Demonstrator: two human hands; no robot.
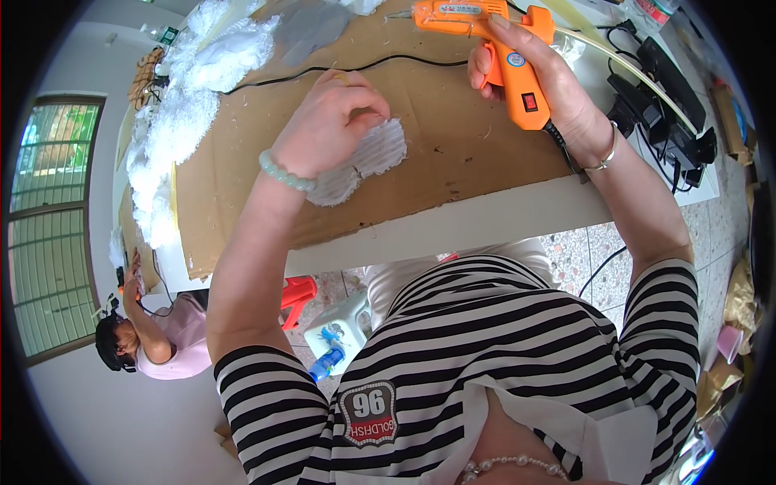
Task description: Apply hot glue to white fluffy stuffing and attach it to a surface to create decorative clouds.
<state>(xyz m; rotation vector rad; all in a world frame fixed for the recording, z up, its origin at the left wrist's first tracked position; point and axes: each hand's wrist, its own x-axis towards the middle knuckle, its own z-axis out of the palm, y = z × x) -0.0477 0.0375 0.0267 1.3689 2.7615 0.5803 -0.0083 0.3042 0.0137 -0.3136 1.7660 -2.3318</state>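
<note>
My right hand [537, 73] is wrapped round an orange hot glue gun [524, 90], with fingers by its trigger. The gun's nozzle points left over the far part of the table, and a long pale glue stick [634, 69] sticks out of its back. My left hand [331, 121] is closed in a pinch at the far edge of a white ribbed fabric piece [381, 149]. That piece lies on the brown cardboard [461, 178], partly hidden under my hand and wrist. What exactly sits between the fingertips is hard to see.
Fluffy white fabric [182, 129] is heaped along the left side, beside a grey sheet [311, 32]. A black cable [356, 63] crosses the cardboard. Black devices with cords [659, 105] stand at the right. At lower left, another person [174, 339] works by a table; a stool [343, 327] stands below.
</note>
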